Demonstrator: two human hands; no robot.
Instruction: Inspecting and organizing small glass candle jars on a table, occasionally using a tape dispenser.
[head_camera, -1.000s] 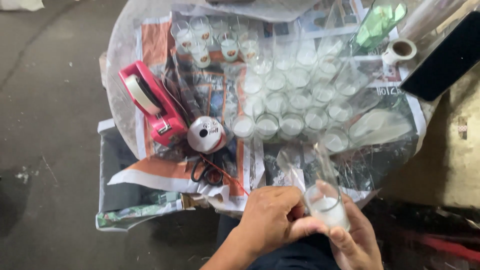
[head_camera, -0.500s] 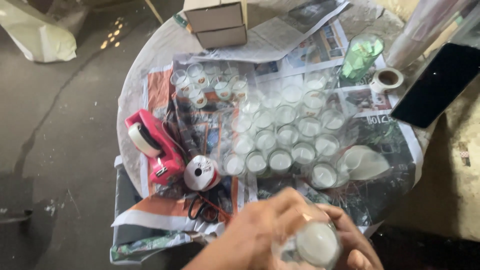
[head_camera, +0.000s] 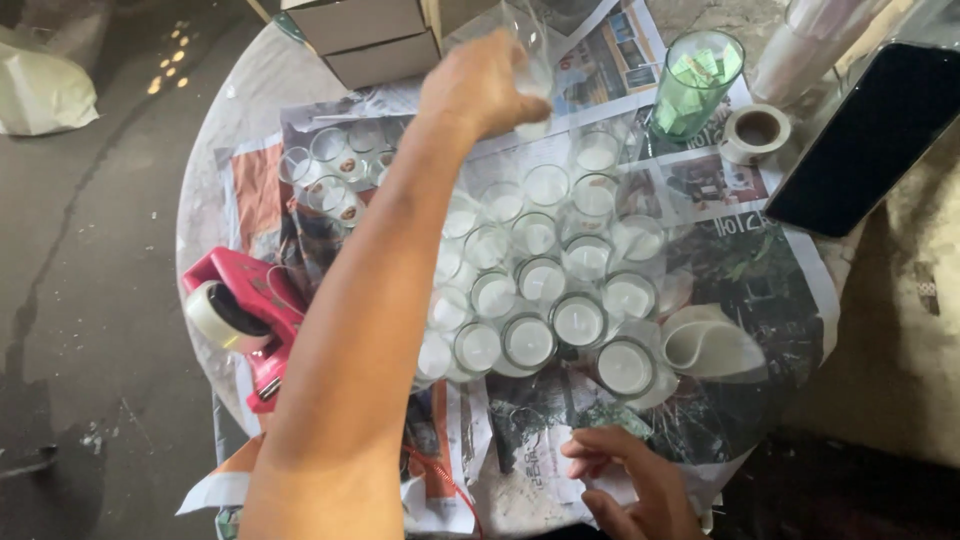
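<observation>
My left hand (head_camera: 480, 85) reaches across the round table to its far side and is closed around a clear glass cup (head_camera: 530, 60), held just above the far end of a cluster of glass cups filled with white wax (head_camera: 545, 290). My left forearm covers part of that cluster. My right hand (head_camera: 630, 485) rests near the front edge on the newspaper (head_camera: 740, 400), fingers apart and holding nothing.
A pink tape dispenser (head_camera: 240, 310) lies at the left edge. Several empty glasses (head_camera: 335, 170) stand at the back left, cardboard boxes (head_camera: 370, 35) behind them. At the right are a green glass (head_camera: 695, 85), a tape roll (head_camera: 755, 130), a dark flat screen (head_camera: 860, 135) and a white scoop-like piece (head_camera: 715, 345).
Both hands held a glass cup near my body. Now my left hand has carried it to the far side of the table, and my right hand has let go and stayed near the front edge.
</observation>
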